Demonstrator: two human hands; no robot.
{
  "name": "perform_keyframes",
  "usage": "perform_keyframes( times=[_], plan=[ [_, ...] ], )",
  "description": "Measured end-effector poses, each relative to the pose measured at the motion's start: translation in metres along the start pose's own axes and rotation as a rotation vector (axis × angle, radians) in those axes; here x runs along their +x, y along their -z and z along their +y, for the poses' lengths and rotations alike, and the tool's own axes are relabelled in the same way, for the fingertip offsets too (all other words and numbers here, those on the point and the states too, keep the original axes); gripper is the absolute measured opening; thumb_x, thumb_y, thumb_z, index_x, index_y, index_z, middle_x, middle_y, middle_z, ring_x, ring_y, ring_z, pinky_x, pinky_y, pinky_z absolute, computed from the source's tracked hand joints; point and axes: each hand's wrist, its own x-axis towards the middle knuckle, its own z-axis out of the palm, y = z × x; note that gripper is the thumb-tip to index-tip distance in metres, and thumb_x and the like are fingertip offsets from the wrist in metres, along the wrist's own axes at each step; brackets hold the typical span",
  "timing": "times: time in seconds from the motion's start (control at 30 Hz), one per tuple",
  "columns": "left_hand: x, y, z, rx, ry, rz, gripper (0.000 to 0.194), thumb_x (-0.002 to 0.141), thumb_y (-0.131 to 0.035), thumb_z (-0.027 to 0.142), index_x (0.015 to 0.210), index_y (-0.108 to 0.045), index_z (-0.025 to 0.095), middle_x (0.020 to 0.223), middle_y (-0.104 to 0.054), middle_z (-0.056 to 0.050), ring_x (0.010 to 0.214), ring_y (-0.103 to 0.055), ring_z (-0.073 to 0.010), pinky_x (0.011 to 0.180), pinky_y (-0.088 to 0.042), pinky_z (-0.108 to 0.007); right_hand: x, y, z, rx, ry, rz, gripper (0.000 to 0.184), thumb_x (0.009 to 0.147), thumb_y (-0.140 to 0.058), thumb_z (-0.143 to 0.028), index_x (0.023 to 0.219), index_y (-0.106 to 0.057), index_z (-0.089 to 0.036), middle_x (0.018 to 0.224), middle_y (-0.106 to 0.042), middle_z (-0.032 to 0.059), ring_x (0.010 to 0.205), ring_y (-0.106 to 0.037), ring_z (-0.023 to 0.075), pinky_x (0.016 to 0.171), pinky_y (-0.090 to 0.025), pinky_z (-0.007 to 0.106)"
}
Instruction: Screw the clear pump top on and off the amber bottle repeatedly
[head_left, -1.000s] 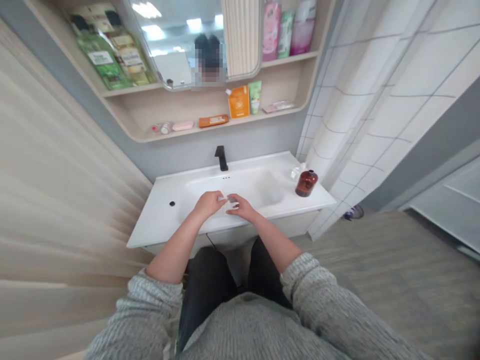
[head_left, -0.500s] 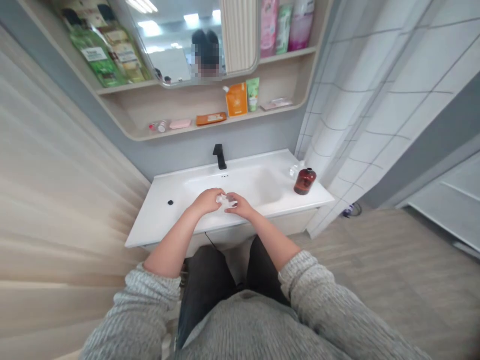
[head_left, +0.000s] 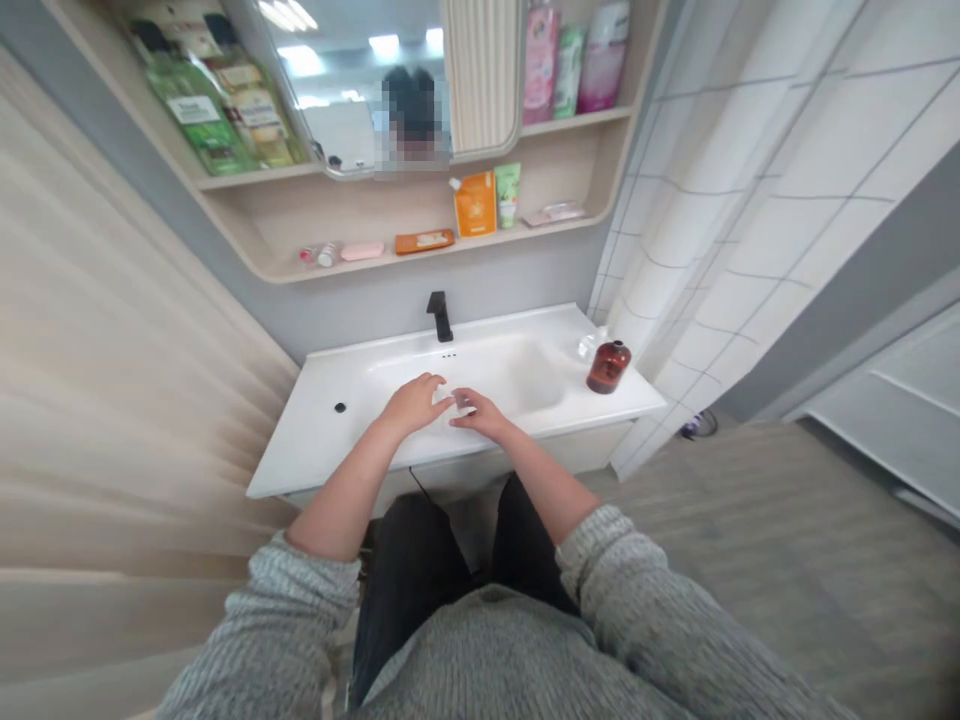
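Over the white ceramic washbasin point(head_left: 315, 450), the person's bare left hand point(head_left: 411, 404) and bare right hand point(head_left: 480, 416) meet around a small clear plastic piece point(head_left: 454, 401), held above the bowl near its front edge. The left fingers curl closed against it and the right fingers pinch it from the other side. It is too small and see-through to tell its long axis or which way it points. A matte black faucet point(head_left: 440, 316) stands behind the bowl, and a round amber glass bottle point(head_left: 608, 367) stands at the basin's right end, just beside a clear bottle point(head_left: 592, 345)
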Motion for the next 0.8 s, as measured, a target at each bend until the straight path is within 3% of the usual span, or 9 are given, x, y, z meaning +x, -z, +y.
perform_keyframes(
  times=[0.1, 0.2, 0.3, 0.4, 0.47, 0.53, 0.63, 0.73, 0.8],
  plan=[
    [-0.002, 0.002, 0.003, 0.052, 0.011, -0.106, 0.037, 0.104, -0.064, 0.032, 0.135, -0.079, 0.019, 0.130, -0.082, -0.016, 0.124, -0.077, -0.0340, 0.114, -0.058, -0.047, 0.000, 0.000, -0.001, -0.018, -0.008, -0.016, 0.078, 0.062, -0.105, -0.041, 0.134, -0.077, -0.029, 0.134, -0.076, 0.0084, 0.110, -0.072, 0.0259, 0.105, -0.061, 0.047],
    [-0.004, 0.006, 0.006, 0.025, -0.121, -0.100, 0.064, 0.092, -0.070, 0.016, 0.155, -0.069, 0.024, 0.157, -0.072, -0.012, 0.145, -0.068, -0.0301, 0.124, -0.052, -0.040, -0.001, 0.000, -0.002, -0.027, -0.022, -0.016, 0.078, 0.062, -0.104, -0.040, 0.133, -0.077, -0.028, 0.136, -0.076, 0.0093, 0.110, -0.072, 0.0262, 0.104, -0.061, 0.047],
    [-0.004, 0.010, 0.010, 0.023, 0.006, -0.046, 0.076, 0.097, -0.073, 0.031, 0.170, -0.052, 0.021, 0.159, -0.070, -0.016, 0.141, -0.071, -0.0317, 0.118, -0.056, -0.041, -0.002, 0.000, -0.004, -0.023, -0.035, -0.002, 0.079, 0.061, -0.104, -0.040, 0.134, -0.076, -0.029, 0.138, -0.076, 0.0090, 0.109, -0.072, 0.0257, 0.103, -0.062, 0.046],
    [-0.003, 0.013, 0.012, 0.075, 0.110, -0.100, 0.050, 0.104, -0.065, 0.038, 0.151, -0.069, 0.019, 0.134, -0.081, -0.016, 0.124, -0.078, -0.0329, 0.109, -0.060, -0.043, -0.002, 0.000, -0.006, -0.038, -0.047, -0.004, 0.079, 0.061, -0.104, -0.038, 0.134, -0.076, -0.029, 0.135, -0.076, 0.0086, 0.110, -0.072, 0.0261, 0.098, -0.063, 0.044],
    [-0.003, 0.012, 0.010, 0.077, 0.002, -0.139, 0.040, 0.099, -0.066, 0.024, 0.137, -0.077, 0.021, 0.135, -0.081, -0.014, 0.128, -0.076, -0.0316, 0.113, -0.057, -0.041, -0.002, 0.000, -0.008, -0.048, -0.054, -0.013, 0.078, 0.060, -0.104, -0.038, 0.132, -0.077, -0.028, 0.135, -0.076, 0.0089, 0.111, -0.072, 0.0266, 0.096, -0.063, 0.043],
    [-0.003, 0.010, 0.008, 0.051, -0.105, -0.128, 0.053, 0.089, -0.070, 0.015, 0.141, -0.076, 0.023, 0.147, -0.076, -0.012, 0.136, -0.073, -0.0302, 0.118, -0.055, -0.038, -0.003, 0.000, -0.010, -0.043, -0.055, -0.013, 0.076, 0.060, -0.104, -0.038, 0.131, -0.077, -0.028, 0.135, -0.076, 0.0089, 0.112, -0.072, 0.0270, 0.097, -0.063, 0.043],
    [-0.003, 0.008, 0.009, 0.056, -0.056, -0.086, 0.059, 0.091, -0.077, 0.029, 0.149, -0.071, 0.023, 0.149, -0.076, -0.014, 0.133, -0.074, -0.0333, 0.115, -0.056, -0.040, -0.003, 0.000, -0.012, -0.032, -0.052, -0.008, 0.076, 0.060, -0.104, -0.038, 0.131, -0.078, -0.028, 0.135, -0.076, 0.0087, 0.113, -0.073, 0.0275, 0.100, -0.063, 0.045],
    [-0.001, 0.008, 0.012, 0.102, 0.073, -0.086, 0.046, 0.103, -0.067, 0.053, 0.134, -0.079, 0.020, 0.126, -0.084, -0.017, 0.118, -0.078, -0.0354, 0.104, -0.059, -0.043, -0.004, 0.000, -0.012, -0.042, -0.055, -0.004, 0.078, 0.060, -0.104, -0.037, 0.133, -0.077, -0.029, 0.135, -0.076, 0.0085, 0.113, -0.072, 0.0271, 0.099, -0.062, 0.044],
    [0.002, 0.008, 0.013, 0.123, 0.088, -0.119, 0.041, 0.107, -0.061, 0.050, 0.122, -0.082, 0.018, 0.115, -0.084, -0.018, 0.113, -0.079, -0.0353, 0.102, -0.059, -0.044, -0.004, 0.000, -0.013, -0.047, -0.063, -0.008, 0.079, 0.060, -0.104, -0.037, 0.134, -0.077, -0.029, 0.137, -0.076, 0.0085, 0.113, -0.072, 0.0267, 0.096, -0.062, 0.042]
  ],
)
